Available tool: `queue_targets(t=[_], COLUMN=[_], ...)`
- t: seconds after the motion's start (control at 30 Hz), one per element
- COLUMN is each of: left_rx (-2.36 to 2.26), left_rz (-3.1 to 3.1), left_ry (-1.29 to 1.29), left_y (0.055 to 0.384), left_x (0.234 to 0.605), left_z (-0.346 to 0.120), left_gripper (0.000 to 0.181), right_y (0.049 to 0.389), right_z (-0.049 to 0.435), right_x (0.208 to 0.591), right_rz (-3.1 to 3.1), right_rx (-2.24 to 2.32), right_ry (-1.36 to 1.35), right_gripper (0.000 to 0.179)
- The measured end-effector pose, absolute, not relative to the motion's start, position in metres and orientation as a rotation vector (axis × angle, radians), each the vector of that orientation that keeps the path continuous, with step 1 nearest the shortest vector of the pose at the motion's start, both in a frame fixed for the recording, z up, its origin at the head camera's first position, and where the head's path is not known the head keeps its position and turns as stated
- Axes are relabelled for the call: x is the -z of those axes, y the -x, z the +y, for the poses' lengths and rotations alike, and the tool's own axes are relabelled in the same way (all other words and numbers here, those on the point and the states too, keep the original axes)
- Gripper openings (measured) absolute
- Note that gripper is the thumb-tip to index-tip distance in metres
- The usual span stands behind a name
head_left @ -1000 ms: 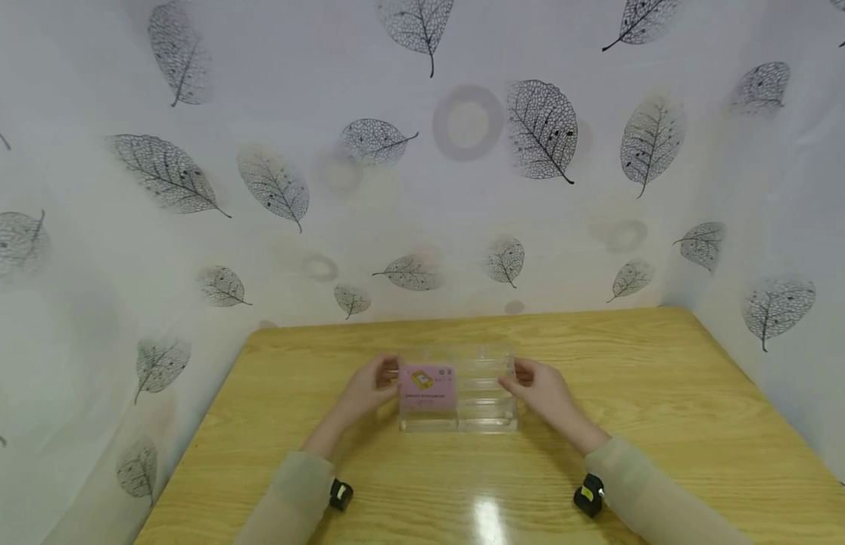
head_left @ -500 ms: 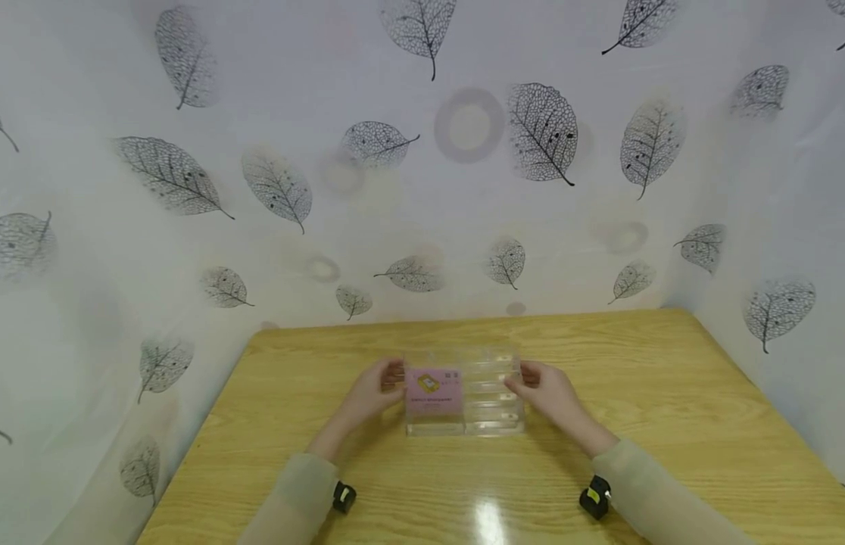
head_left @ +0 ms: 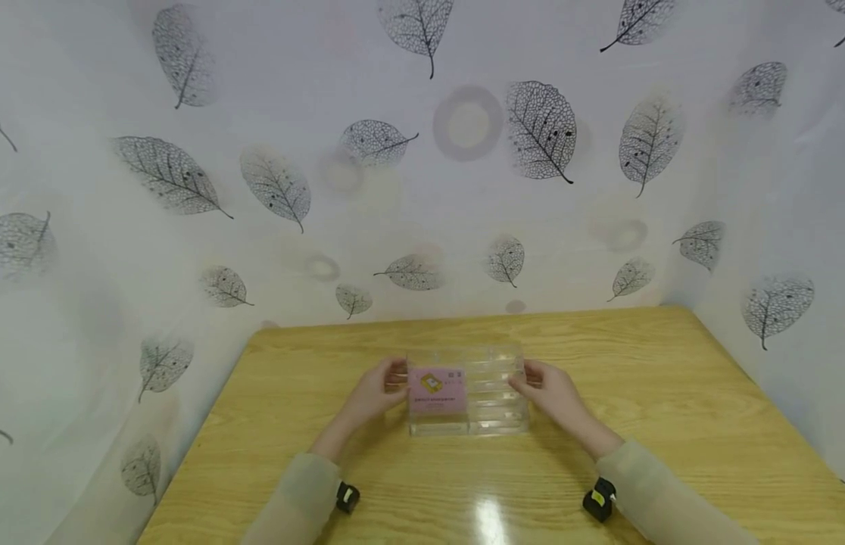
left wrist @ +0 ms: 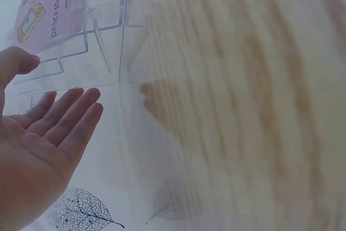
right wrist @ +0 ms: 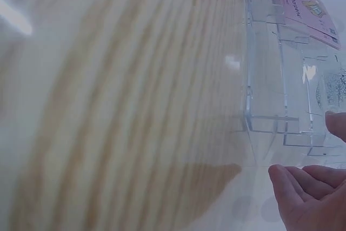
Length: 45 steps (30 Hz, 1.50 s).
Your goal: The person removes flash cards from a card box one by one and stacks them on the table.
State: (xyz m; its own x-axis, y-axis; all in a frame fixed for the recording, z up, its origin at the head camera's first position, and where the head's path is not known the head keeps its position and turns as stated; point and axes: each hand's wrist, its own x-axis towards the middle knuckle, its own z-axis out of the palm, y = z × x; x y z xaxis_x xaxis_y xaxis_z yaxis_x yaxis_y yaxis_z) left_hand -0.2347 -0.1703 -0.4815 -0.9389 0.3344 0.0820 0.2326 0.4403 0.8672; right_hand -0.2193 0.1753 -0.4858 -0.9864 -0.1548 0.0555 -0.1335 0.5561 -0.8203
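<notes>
A clear plastic stand with stepped tiers (head_left: 496, 401) sits in the middle of the table. On its left half a pink card (head_left: 438, 391) leans, printed "pencil sharpener" with a yellow sharpener drawing. My left hand (head_left: 373, 390) is at the stand's left side. In the left wrist view its fingers (left wrist: 70, 120) are straight, tips right at the side panel, with the thumb near the card's edge. At the right side is my right hand (head_left: 553, 393), its thumb over the tiers. The right wrist view shows its fairly straight fingers (right wrist: 308, 182) right at the side panel.
The wood-grain table (head_left: 409, 492) runs back to a pale curtain (head_left: 463, 212) with a leaf pattern, which also hangs at both sides. Black wrist devices (head_left: 599, 499) are worn at both sleeves. A bright light reflection lies on the table's near part.
The stand, with the pink card on it, has shifted slightly to the right. Both hands have moved right along with it, staying at its two sides.
</notes>
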Motion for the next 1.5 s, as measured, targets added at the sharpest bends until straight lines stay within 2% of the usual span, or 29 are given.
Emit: queue_targets(t=[0.3, 0.7, 0.93, 1.5], left_rx=[-1.510, -1.516, -1.496, -1.451], left_rz=[2.590, 2.569, 2.587, 2.624], left_ry=[-0.485, -0.519, -0.493, -0.536], left_y=[0.234, 0.232, 0.232, 0.233], left_x=[0.483, 0.485, 0.486, 0.482], left_z=[-0.169, -0.172, -0.172, -0.175], left_gripper=[0.054, 0.053, 0.052, 0.049], right_y=[0.222, 0.223, 0.227, 0.227], right_z=[0.175, 0.179, 0.179, 0.179], right_x=[0.487, 0.494, 0.492, 0.496], right_rz=[2.710, 2.686, 2.562, 2.517], right_rx=[1.604, 1.742, 1.811, 1.852], right_ry=[0.210, 0.238, 0.154, 0.136], right_gripper=[0.059, 0.043, 0.042, 0.044])
